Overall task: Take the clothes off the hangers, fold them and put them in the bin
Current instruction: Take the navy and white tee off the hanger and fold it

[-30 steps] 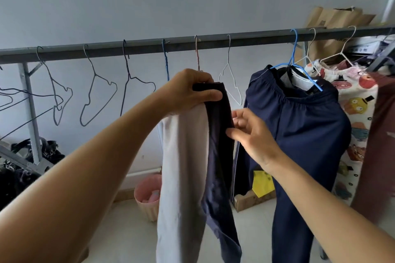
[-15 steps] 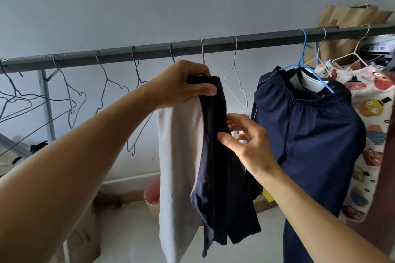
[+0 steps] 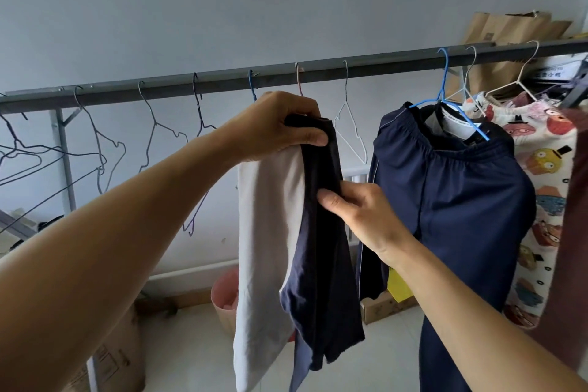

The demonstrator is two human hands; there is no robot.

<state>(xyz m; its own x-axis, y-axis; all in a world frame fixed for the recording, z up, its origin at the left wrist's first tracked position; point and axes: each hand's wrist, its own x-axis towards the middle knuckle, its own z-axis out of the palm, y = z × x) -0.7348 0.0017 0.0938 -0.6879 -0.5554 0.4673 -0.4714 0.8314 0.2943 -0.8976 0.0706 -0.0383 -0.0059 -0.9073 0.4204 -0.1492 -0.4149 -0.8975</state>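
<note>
Left hand [image 3: 280, 124] grips the top end of a white-and-navy garment [image 3: 299, 248] with fingers and thumb curled round it; the garment hangs at frame centre, long axis vertical, free end pointing to 6 o'clock. Right hand [image 3: 359, 216] pinches its navy edge, thumb in front. On the grey rail [image 3: 222, 83] at 12 o'clock: one navy trousers [image 3: 451, 200] on a blue hanger [image 3: 445, 89] at 3 o'clock, one cartoon-print garment [image 3: 541, 175] beyond; one pink bin [image 3: 226, 299] at 6 o'clock on the floor.

A plain pale grey wall [image 3: 222, 3] stands behind a grey metal rail [image 3: 366, 68]. The floor [image 3: 191, 344] is light, with cardboard boxes [image 3: 512, 32] stacked at upper right.
</note>
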